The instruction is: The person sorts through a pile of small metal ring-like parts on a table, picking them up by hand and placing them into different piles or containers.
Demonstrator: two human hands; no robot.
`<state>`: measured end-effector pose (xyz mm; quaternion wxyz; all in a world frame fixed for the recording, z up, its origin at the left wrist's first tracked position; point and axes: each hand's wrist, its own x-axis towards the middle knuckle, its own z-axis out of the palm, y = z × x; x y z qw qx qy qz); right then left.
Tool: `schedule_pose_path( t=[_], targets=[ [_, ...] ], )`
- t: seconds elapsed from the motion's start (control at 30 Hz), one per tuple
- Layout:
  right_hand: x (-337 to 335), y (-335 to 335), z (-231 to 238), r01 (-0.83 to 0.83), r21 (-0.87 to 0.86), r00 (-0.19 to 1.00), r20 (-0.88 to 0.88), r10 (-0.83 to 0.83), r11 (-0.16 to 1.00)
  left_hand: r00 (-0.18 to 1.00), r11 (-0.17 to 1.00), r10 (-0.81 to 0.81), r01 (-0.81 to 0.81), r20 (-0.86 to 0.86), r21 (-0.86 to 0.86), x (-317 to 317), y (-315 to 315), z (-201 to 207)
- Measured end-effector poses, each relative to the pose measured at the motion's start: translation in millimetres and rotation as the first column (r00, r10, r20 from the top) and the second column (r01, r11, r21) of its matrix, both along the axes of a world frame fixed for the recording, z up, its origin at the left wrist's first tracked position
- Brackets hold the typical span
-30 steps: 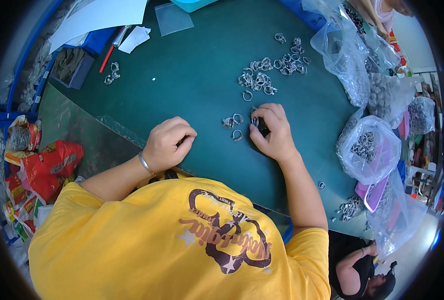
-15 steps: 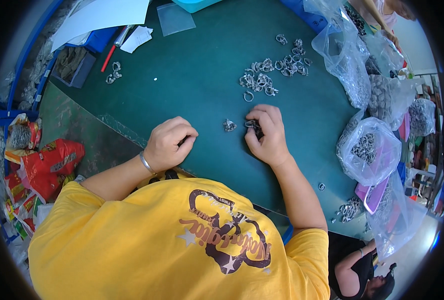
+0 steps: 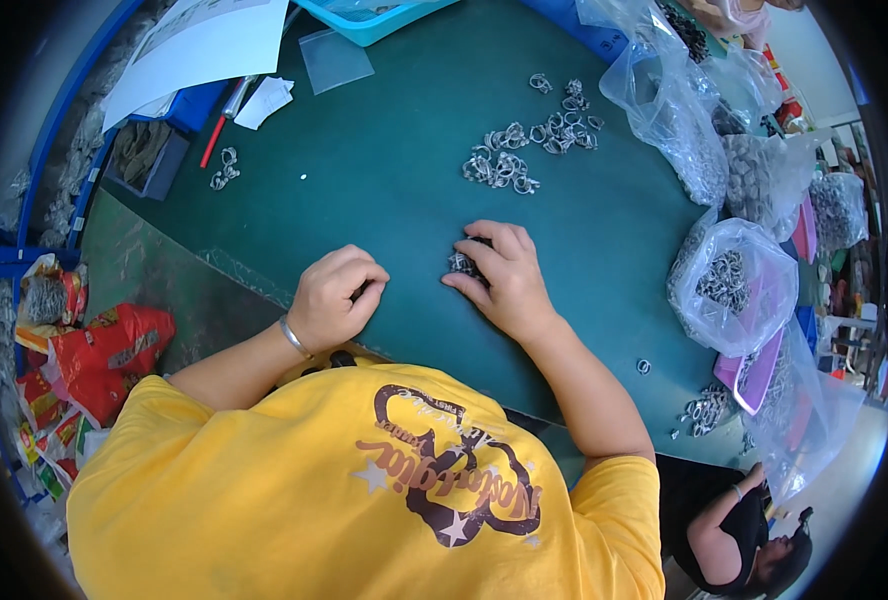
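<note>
My right hand (image 3: pixel 512 282) rests on the green table (image 3: pixel 384 160), its thumb and fingers closed round a small cluster of silvery metal ring clamps (image 3: pixel 460 263). Part of that cluster is hidden under the fingers. To its left, near the table's front edge, my left hand (image 3: pixel 334 298) is curled closed, and what it holds, if anything, is hidden. Beyond my right hand lies a loose pile of similar ring clamps (image 3: pixel 504 172), with more of them (image 3: pixel 567 130) just behind. A few others (image 3: pixel 225 170) lie at the far left.
Clear plastic bags (image 3: pixel 732 285) of metal parts line the right edge, beside a purple scoop-like tray (image 3: pixel 749 375). Loose clamps (image 3: pixel 706 410) lie near right. A turquoise tray (image 3: pixel 369 25), papers (image 3: pixel 264 102) and a red pen-like stick (image 3: pixel 214 142) are at the back. A co-worker (image 3: pixel 734 530) sits lower right.
My right hand has moved left and closed over the cluster that lay beside it. The single ring in front of the pile is no longer there. My left hand stays curled in place.
</note>
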<state>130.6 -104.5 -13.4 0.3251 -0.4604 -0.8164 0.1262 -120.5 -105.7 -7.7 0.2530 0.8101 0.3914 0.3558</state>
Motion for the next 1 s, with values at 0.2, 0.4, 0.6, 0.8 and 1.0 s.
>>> schedule_pose_path(
  t=[0.2,0.4,0.6,0.8,1.0],
  targets=[
    [9,-7,-1,0.037,0.002,0.999,-0.023,-0.037,0.999,1.000,1.000,-0.011,0.011,-0.003,0.020,-1,0,-3],
    [38,2,-4,0.354,0.122,0.932,0.036,-0.360,0.927,1.000,1.000,0.017,-0.017,-0.020,-0.021,-1,-1,0],
    [48,26,-11,0.440,0.107,0.892,0.062,-0.447,0.892,1.000,0.999,0.015,-0.015,-0.021,-0.028,0,-1,-1],
    [40,39,-4,0.480,0.055,0.872,0.080,-0.483,0.876,0.999,0.999,0.022,-0.023,-0.028,-0.040,1,-1,2],
    [50,39,-16,0.443,0.101,0.894,0.016,-0.447,0.891,1.000,1.000,0.006,-0.006,-0.008,0.006,1,1,0]
  ],
)
